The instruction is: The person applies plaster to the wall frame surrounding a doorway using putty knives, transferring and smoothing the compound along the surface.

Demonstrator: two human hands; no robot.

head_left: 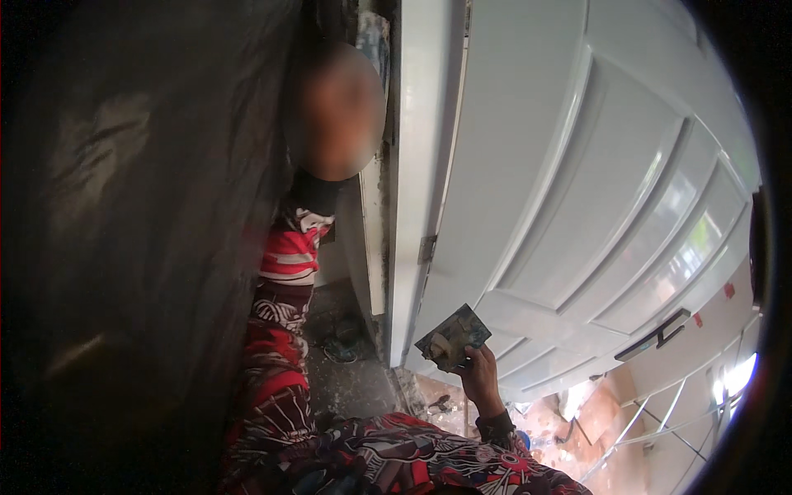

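Note:
My right hand [480,379] grips a small dark square board [467,323] by its lower right edge, with the thumb on its top face. A pale lump, perhaps filler [441,347], sits on the board. My left arm, in a red, black and white patterned sleeve, reaches up beside a white door frame [425,165]. Smeared by a blur, my left hand [340,115] is close to the rough, patchy wall edge [374,165] next to the frame. Its fingers and anything in them do not show.
A glossy white panelled door [511,157] with a dark handle [654,335] fills the right side. Dark sheeting [148,247] covers the left. Below lie a speckled grey floor [351,384] and a reddish, littered floor [569,429]. Thin crossing bars [660,429] stand at lower right.

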